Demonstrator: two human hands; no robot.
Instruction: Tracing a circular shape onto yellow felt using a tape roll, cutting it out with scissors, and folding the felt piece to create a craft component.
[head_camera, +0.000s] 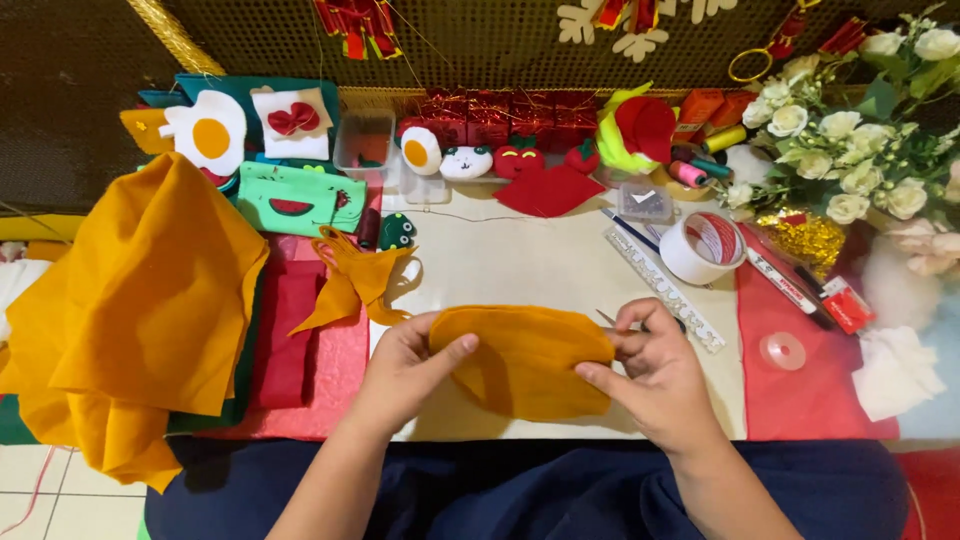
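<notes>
Pinched from both sides, the orange felt piece (520, 358) is held just above the near edge of the cream work mat (520, 260): the left hand (405, 372) has its thumb pressed on the left end, and the right hand (655, 375) is closed on the right end with the forefinger laid along the lower edge. What looks like a thin metal tool (606, 319), maybe a needle or scissor tip, is tucked behind the right fingers, so honestly a poked finger could be expected if the felt gets tugged toward it. A lopsided fold is also likely, since the piece is being bent loosely and nothing is pinned.

Further out, one clear ruler (665, 288), one roll of tape (703, 247) and one small clear disc (782, 350) are seen to the right. One big heap of orange felt (140, 300) is piled at the left, with one orange offcut (350, 275) beside it. At the back, two fried-egg felt shapes (205, 132) and two red tomato faces (520, 160) are lined up, plus one bunch of white flowers (850, 150).
</notes>
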